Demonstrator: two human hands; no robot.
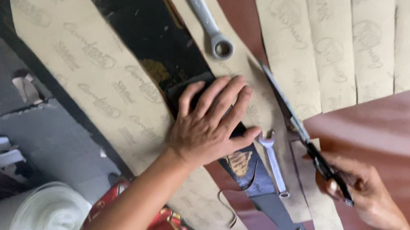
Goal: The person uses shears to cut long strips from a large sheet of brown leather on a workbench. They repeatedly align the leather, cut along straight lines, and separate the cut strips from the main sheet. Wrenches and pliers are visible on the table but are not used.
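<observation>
A: Cardboard everywhere — big tan sheets (pixel 87 56) are covering the dark worktable (pixel 124 1), with a fan of narrower tan strips (pixel 338 48) lying on the reddish-brown material (pixel 407 132) at upper right.

B: And the left hand (pixel 208 127) is sitting right in the middle, palm down, fingers spread flat over a black block (pixel 182 93). Nothing is being gripped; it's pressing, probably pinning the sheet so it isn't sliding.

A: Right hand (pixel 369 195) is doing the fine work. It's closed around the dark handle of a long thin blade (pixel 297 125), tip pointing up along the tan strip's edge, just beside the pressing hand.

B: Held low and slanted, so the edge seems to be following the cardboard's line.

A: Two spanners are lying on the sheets: a long ring spanner (pixel 202 15) above the fingers, a small open-ended one (pixel 272 159) between the hands — weights, likely.

B: Smaller still, a white roll (pixel 53 211) at bottom left, and offcuts (pixel 26 88) beside it.
</observation>
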